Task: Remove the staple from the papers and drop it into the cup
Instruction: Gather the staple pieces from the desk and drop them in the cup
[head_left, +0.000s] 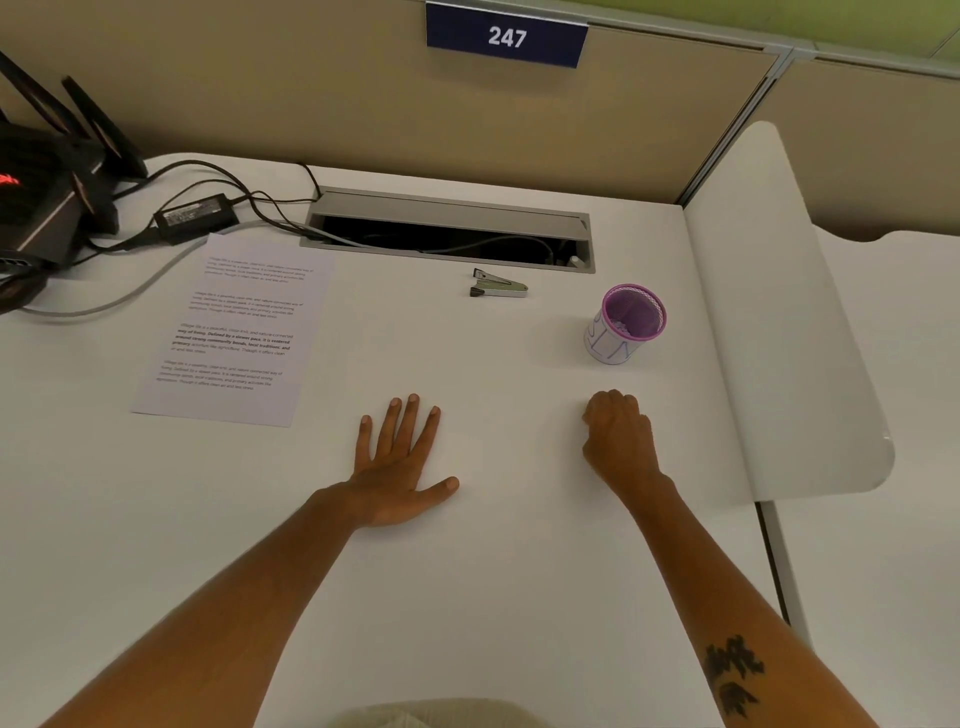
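Down on the white worktop (493, 571) both hands rest empty: the left hand (397, 467) lies flat, palm down, fingers spread and thumb out to the side, while the right hand (618, 439) is curled into a loose fist, knuckles up, holding nothing that can be seen. The printed papers (234, 327) lie flat beyond and to the left of the left hand, well apart from it; the staple in them is too small to make out. A small metal staple remover (497, 285) sits farther back, between the two hands' lines and clear of both. The purple mesh cup (626, 323) stands upright just beyond the right hand, near it but not touching. Behind these, a cable tray (452, 228) is open, and a black router (41, 192) and power adapter (195, 217) occupy the far left corner.
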